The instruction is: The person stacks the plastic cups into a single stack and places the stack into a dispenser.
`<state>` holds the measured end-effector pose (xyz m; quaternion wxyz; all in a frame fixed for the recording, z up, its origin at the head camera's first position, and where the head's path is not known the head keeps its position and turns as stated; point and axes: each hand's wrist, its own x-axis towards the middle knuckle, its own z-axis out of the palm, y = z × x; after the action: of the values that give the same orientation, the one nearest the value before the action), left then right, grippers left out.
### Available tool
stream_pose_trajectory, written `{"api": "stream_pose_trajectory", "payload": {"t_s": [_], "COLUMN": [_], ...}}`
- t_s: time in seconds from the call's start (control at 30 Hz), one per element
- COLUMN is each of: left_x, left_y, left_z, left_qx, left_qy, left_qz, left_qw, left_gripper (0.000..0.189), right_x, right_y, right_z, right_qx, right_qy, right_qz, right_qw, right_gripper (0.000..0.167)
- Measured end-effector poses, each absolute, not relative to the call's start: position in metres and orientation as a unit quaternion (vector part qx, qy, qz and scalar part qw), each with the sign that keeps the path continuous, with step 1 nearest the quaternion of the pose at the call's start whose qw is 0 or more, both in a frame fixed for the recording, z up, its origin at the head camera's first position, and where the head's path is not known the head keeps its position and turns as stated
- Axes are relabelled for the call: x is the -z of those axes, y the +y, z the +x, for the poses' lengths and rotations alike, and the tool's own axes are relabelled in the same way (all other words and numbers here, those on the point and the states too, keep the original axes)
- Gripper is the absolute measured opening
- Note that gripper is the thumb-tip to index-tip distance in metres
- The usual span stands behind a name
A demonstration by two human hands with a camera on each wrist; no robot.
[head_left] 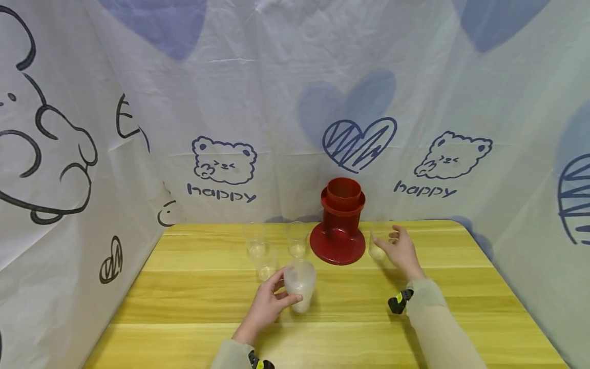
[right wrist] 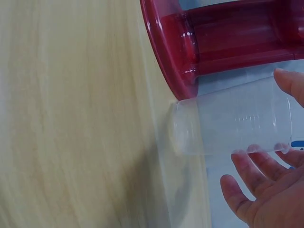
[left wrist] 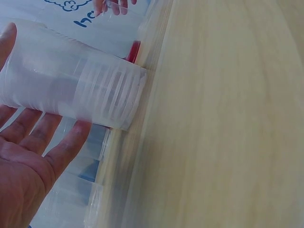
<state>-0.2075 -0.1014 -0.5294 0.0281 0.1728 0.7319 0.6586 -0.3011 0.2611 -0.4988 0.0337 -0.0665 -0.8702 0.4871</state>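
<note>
My left hand (head_left: 267, 305) holds a stack of nested clear plastic cups (head_left: 300, 282), thumb on one side and fingers on the other. The cups' ridged walls overlap in the left wrist view, where the stack (left wrist: 71, 78) stands close over the tabletop. Over on the right, my right hand (head_left: 400, 251) has its thumb and fingertips around a single clear plastic cup (right wrist: 232, 118), near the rim. That cup stands upright just right of a red cup holder (head_left: 341, 220) with a round base and open top. Its bottom is right at the base's edge.
Several more clear cups are on the wooden table (head_left: 184, 297): one cup (head_left: 297, 241) left of the red base, another cup (head_left: 255, 241) farther left, and a cup (head_left: 266, 269) just beyond my left fingers. A printed white cloth (head_left: 276, 102) hangs behind the table's back edge.
</note>
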Motion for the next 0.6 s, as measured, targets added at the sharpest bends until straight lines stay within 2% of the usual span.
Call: {"api": "stream_pose_trajectory", "payload": {"t_s": [0.6], "left_x": [0.526], "left_y": [-0.100], "left_z": [-0.206], "left_qx": [-0.657], "left_qy": [0.735], "left_qz": [0.165], "left_qw": [0.032], "left_gripper": [0.069], "right_x": [0.488], "right_y": [0.244], "right_z": [-0.274], "right_qx": [-0.520], "right_qy": [-0.853], "right_qz": [-0.016], "right_qw": [0.047], "right_gripper": [0.077]}}
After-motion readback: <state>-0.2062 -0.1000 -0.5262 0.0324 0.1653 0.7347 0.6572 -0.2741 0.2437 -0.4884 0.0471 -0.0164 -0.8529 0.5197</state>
